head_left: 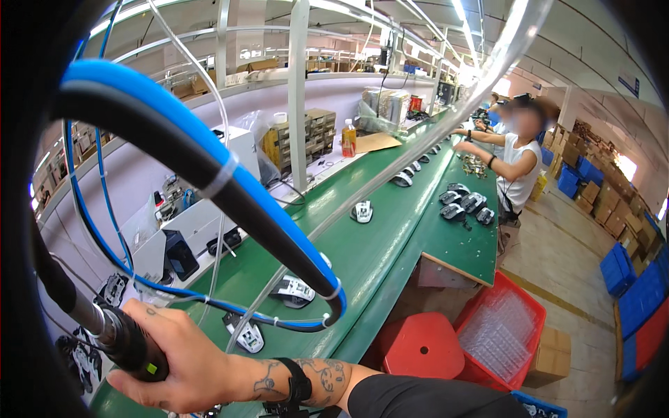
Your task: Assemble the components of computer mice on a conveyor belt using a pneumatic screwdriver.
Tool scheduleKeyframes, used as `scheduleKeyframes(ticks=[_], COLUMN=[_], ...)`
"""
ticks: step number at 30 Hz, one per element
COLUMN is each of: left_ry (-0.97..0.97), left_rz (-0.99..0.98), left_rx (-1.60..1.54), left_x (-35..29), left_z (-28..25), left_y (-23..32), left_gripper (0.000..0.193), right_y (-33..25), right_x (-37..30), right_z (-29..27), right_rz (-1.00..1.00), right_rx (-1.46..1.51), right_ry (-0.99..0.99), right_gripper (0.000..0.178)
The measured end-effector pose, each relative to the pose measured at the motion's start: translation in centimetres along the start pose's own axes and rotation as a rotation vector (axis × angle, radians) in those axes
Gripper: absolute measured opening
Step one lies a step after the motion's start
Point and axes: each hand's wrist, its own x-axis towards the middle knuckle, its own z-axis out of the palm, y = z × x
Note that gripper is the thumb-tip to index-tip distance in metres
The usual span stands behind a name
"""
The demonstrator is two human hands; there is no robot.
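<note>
My right hand (185,359) reaches in from the lower right, its wrist banded in black, and its fingers close round a black cylindrical power tool (138,348). The tool has a metal collar and a small green mark; its tip is hidden. A thick black hose tied to a blue tube (237,191) loops across the foreground. Just beyond the hand, a black-and-white computer mouse part (245,333) lies on the green conveyor belt (334,261). Another mouse part (293,291) sits behind it, partly covered by the hose. My left hand is out of sight.
Farther along the belt lie another mouse part (362,212) and several more. A green side table (463,244) bears a cluster of them, near a person in white (519,164). A red stool (421,348) and a red crate (533,306) with clear trays stand at right.
</note>
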Motion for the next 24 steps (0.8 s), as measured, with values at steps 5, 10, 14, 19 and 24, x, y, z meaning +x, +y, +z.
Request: scheduleKeyframes(ticks=[5, 10, 14, 19, 24], left_ry=[0.024, 0.025, 0.027, 0.025, 0.021], left_rz=[-0.018, -0.018, -0.024, -0.026, -0.018], left_rx=[0.000, -0.005, -0.006, -0.015, -0.017], left_x=[-1.1, -1.0, -1.2, -1.2, -1.1], left_z=[-0.6, -0.2, -0.4, -0.4, 0.0], left_y=[-0.6, -0.4, -0.6, -0.7, -0.4], left_gripper=[0.046, 0.045, 0.045, 0.044, 0.043], right_y=[1.0, 0.3, -0.4, -0.1, 0.9], right_x=[0.1, -0.5, -0.5, -0.6, -0.8], right_z=[0.8, 0.8, 1.0, 1.3, 1.3], right_rz=[-0.111, -0.092, 0.053, 0.023, -0.122], right_rx=[-0.002, 0.004, -0.012, 0.035, -0.104], right_ry=[0.019, -0.007, -0.095, -0.044, 0.027], right_gripper=[0.034, 0.033, 0.032, 0.034, 0.032])
